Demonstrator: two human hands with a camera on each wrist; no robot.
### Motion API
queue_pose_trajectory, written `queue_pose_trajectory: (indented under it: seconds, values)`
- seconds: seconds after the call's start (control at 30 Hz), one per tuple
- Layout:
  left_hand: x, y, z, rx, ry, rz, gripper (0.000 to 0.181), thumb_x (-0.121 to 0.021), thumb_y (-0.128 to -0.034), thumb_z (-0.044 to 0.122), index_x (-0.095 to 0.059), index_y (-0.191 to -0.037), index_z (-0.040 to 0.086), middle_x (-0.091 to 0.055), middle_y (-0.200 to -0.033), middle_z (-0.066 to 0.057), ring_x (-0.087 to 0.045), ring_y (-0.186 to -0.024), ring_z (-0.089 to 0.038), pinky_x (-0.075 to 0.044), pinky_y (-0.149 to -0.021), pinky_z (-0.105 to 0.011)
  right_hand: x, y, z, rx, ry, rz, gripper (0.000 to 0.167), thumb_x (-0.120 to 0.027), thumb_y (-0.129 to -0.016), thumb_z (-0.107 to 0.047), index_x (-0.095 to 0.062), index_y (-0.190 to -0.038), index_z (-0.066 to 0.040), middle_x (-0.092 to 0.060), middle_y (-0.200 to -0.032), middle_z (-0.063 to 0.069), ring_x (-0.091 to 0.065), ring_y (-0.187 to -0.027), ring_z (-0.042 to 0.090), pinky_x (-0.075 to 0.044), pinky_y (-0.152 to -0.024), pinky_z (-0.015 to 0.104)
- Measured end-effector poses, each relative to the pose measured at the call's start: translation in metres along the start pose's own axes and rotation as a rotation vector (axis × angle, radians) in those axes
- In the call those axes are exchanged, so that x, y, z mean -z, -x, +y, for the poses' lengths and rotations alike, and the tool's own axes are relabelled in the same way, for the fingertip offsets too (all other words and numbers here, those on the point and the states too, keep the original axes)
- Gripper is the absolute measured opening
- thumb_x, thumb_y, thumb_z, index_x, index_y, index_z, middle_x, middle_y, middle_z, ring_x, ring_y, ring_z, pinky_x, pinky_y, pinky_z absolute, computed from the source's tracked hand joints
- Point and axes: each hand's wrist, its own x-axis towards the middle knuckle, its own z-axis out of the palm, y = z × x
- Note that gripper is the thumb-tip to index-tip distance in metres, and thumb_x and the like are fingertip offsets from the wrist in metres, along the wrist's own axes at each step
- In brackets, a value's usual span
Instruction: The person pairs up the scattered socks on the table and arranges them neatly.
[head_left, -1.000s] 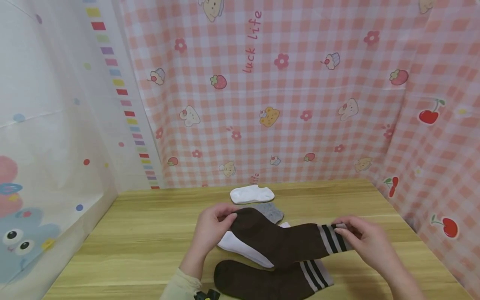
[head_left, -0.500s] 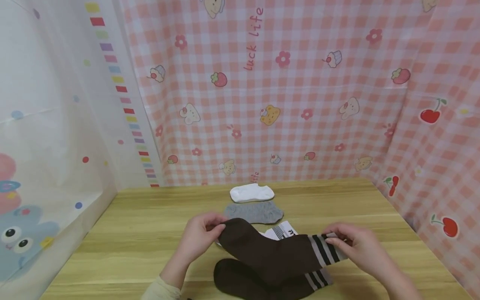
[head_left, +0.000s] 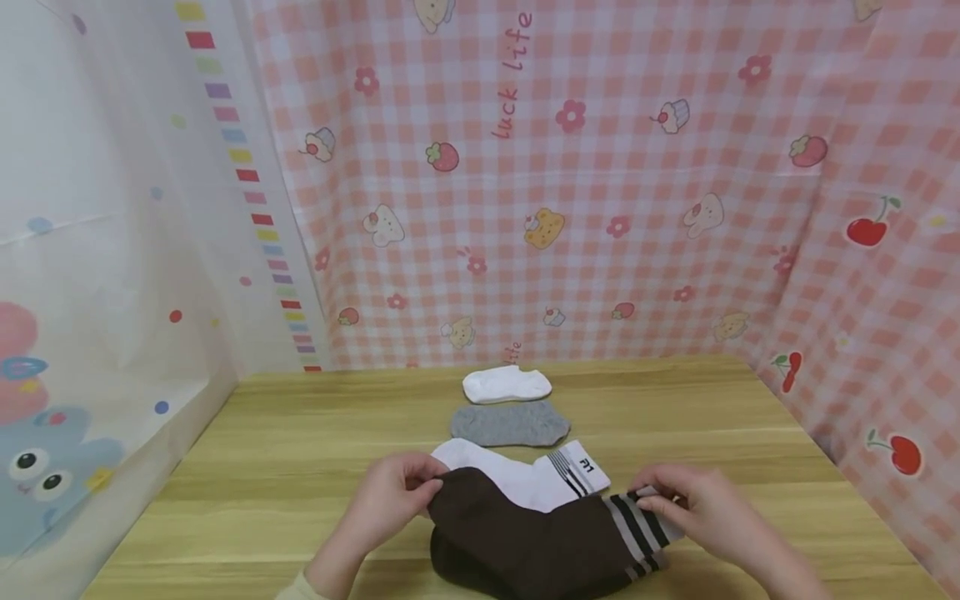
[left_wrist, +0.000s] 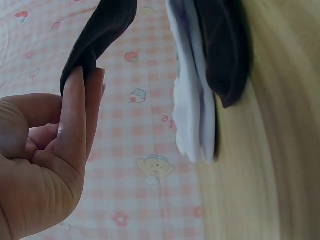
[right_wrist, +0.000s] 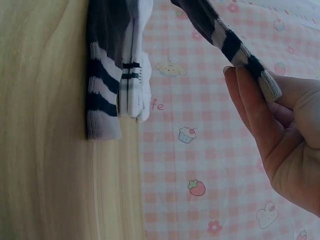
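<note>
A dark brown sock point(head_left: 517, 521) with a grey cuff and black stripes is held stretched between both hands. The left hand point(head_left: 396, 496) pinches its toe end, which shows as a dark fold point(left_wrist: 107, 35) in the left wrist view. My right hand point(head_left: 693, 508) pinches the striped cuff point(right_wrist: 245, 55) between thumb and fingers. Beneath it lies a second brown sock point(head_left: 459, 562), mostly covered, whose striped cuff point(right_wrist: 102, 95) shows in the right wrist view. Just behind is a white sock point(head_left: 502, 475) with black stripes and lettering at its cuff.
Farther back on the wooden table point(head_left: 300, 467) lie a grey ankle sock point(head_left: 510, 423) and a white low-cut sock point(head_left: 506, 385). A pink checked cloth point(head_left: 465, 192) hangs behind the table, with a white patterned cloth point(head_left: 127, 250) at the left.
Both hands have lowered the brown sock toward me, over the second brown sock. The grey sock and the striped white sock behind it have come into fuller view.
</note>
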Motion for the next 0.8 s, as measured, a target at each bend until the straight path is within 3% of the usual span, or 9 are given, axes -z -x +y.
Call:
queue_pose_trajectory:
  seconds: [0.2, 0.5, 0.63, 0.8]
  values:
    - [0.0, 0.004, -0.006, 0.012, -0.026, -0.075, 0.01, -0.065, -0.0856, -0.007, -0.071, -0.091, -0.002, -0.068, -0.075, -0.004, -0.063, -0.06, -0.012, -0.054, -0.051, -0.026, -0.002, 0.003, 0.002, -0.013, 0.0, -0.064, 0.023, -0.077, -0.083, -0.006, -0.068, -0.095, -0.023, -0.068, -0.09, -0.012, -0.056, -0.076, -0.003, -0.049, -0.059, 0.018]
    - [-0.004, 0.007, -0.014, 0.057, -0.011, -0.185, 0.014, -0.061, -0.0845, -0.012, -0.07, -0.087, -0.001, -0.066, -0.073, -0.004, -0.063, -0.055, -0.015, -0.057, -0.052, -0.043, -0.01, 0.003, 0.009, 0.017, -0.005, -0.138, 0.021, -0.077, -0.083, -0.005, -0.068, -0.095, -0.02, -0.063, -0.086, -0.016, -0.051, -0.074, -0.005, -0.047, -0.057, 0.019]
    - [-0.004, 0.007, -0.017, 0.052, -0.035, -0.188, 0.014, -0.062, -0.0819, -0.013, -0.069, -0.085, -0.002, -0.066, -0.072, -0.004, -0.063, -0.057, -0.015, -0.057, -0.051, -0.04, -0.011, 0.002, 0.012, -0.008, -0.014, -0.182, 0.018, -0.076, -0.084, -0.007, -0.068, -0.095, -0.019, -0.065, -0.087, -0.013, -0.052, -0.075, -0.004, -0.048, -0.058, 0.021]
    - [-0.003, 0.007, -0.021, 0.013, -0.154, -0.184, 0.015, -0.065, -0.0774, -0.013, -0.07, -0.084, 0.0, -0.065, -0.072, -0.002, -0.06, -0.061, -0.011, -0.053, -0.05, -0.027, -0.012, 0.001, 0.017, -0.03, -0.03, -0.218, 0.016, -0.075, -0.085, -0.008, -0.068, -0.094, -0.019, -0.065, -0.087, -0.012, -0.053, -0.076, -0.004, -0.048, -0.059, 0.022]
